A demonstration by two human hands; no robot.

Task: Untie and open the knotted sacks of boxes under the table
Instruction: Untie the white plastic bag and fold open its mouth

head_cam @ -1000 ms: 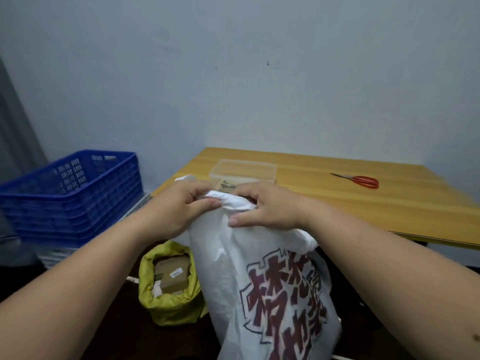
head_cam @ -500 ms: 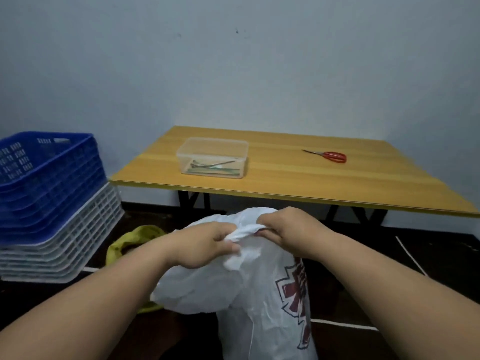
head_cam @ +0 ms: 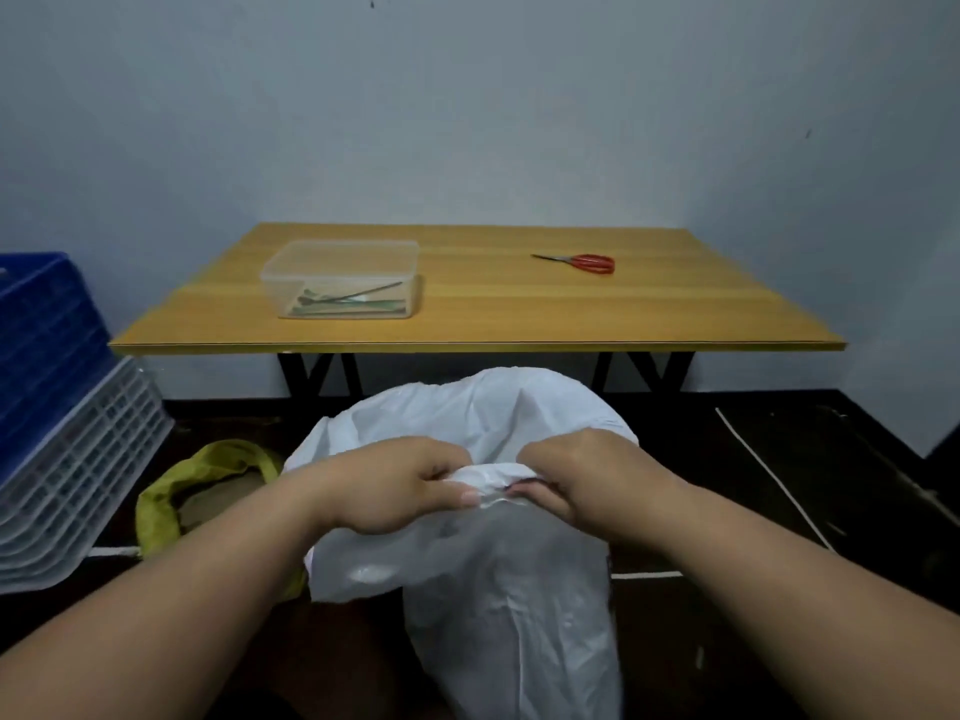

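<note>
White plastic makes up the sack (head_cam: 498,589) that stands on the dark floor (head_cam: 779,511) in front of the bench (head_cam: 519,314), held up between both arms. Its gathered neck is bunched at the top, and what lies inside it cannot be seen through the plastic. The left hand (head_cam: 395,485) pinches that bunched neck from one side, thumb and fingers curled tight on the plastic; the right hand (head_cam: 576,475) has the same kind of grip from the other side, fingertips curled into the folds, so the two hands meet at the knot.

Just left of the white sack, also on the floor, sits a yellow sack (head_cam: 208,485) with its mouth open and rolled back; something brown shows inside, too dim to name. On the bench stands a clear plastic tub (head_cam: 340,278) holding a few thin, long items, greenish and metallic, lying flat on its bottom. Red-handled scissors (head_cam: 579,262) lie well apart from the tub. At the far left a blue crate (head_cam: 41,324) sits nested on top of a white crate (head_cam: 88,470).
</note>
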